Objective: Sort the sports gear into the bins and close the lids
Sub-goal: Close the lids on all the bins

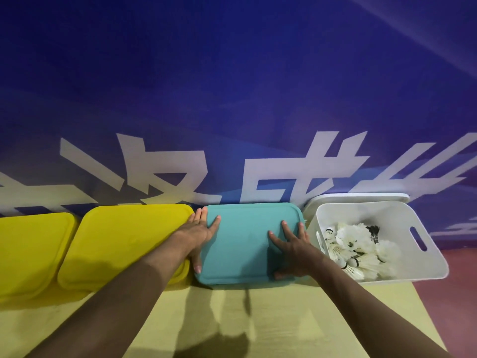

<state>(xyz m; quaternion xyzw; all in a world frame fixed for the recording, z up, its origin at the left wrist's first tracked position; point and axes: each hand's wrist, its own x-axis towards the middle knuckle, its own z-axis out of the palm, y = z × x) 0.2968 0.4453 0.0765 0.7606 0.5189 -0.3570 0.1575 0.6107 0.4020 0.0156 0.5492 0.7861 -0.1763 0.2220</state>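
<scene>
A teal lid [245, 244] lies flat on the middle bin, and both my hands press on it. My left hand [200, 233] rests on the lid's left edge with straight fingers, the thumb pointing down along the side. My right hand [293, 248] lies flat on the lid's right part, fingers spread. To the right stands an open white bin [423, 264] holding several white shuttlecocks [358, 251]. Its white lid [358, 198] leans behind it against the wall.
Two bins with yellow lids, one [129, 241] beside the teal bin and another [28, 251] at the far left, stand in the same row. All sit on a pale wooden table [232, 319] against a blue banner wall [232, 99]. Red floor [462, 293] shows at the right.
</scene>
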